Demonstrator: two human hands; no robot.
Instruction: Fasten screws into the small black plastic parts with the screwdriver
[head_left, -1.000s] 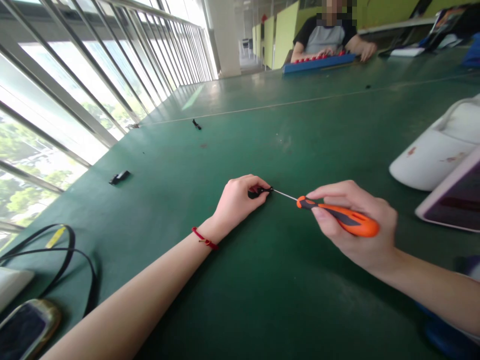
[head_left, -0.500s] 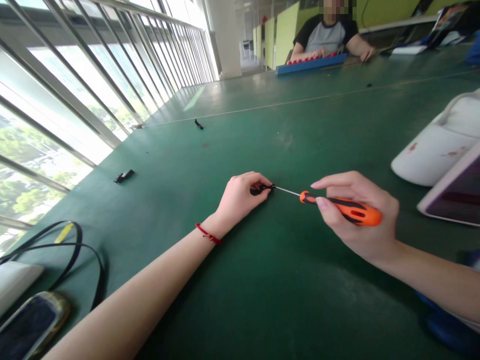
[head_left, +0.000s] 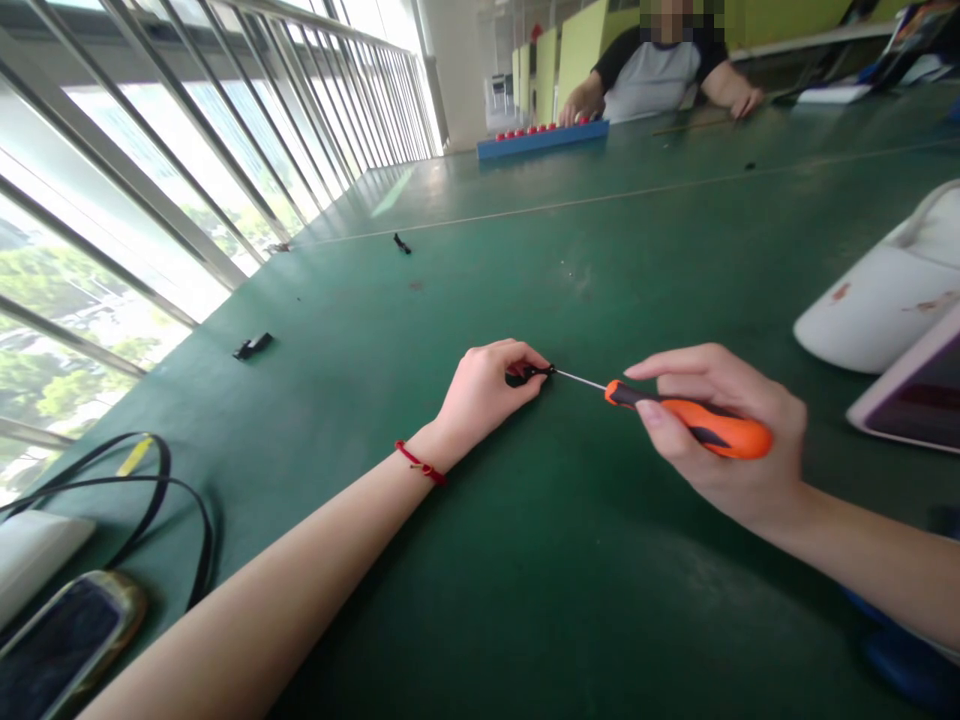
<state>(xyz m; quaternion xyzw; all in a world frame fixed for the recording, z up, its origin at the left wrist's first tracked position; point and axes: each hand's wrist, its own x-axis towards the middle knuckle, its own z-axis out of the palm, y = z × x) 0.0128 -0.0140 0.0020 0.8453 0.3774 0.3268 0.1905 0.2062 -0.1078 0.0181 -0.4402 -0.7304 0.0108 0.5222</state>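
Observation:
My left hand [head_left: 493, 388] rests on the green table [head_left: 480, 560] and pinches a small black part [head_left: 534, 373] between thumb and fingers. Much of that part is hidden by the fingers, so its exact kind does not show. An orange and black screwdriver [head_left: 720, 428] lies in my right hand [head_left: 739, 415], its handle held across the palm with the thumb against it and the index finger stretched forward. The thin metal shaft points left, and its tip meets the right end of the black part.
Two small black pieces [head_left: 253, 346] [head_left: 402, 244] lie to the left and farther back. A phone [head_left: 64, 645] and black cable [head_left: 206, 530] are at lower left. A white container [head_left: 874, 300] stands right. Across the table, a person's hand touches a blue strip [head_left: 544, 140] with red knobs.
The screwdriver handle has turned slightly in my right hand, its tip still at the black part. Across the table, the blue strip has moved left along with the other person's hand.

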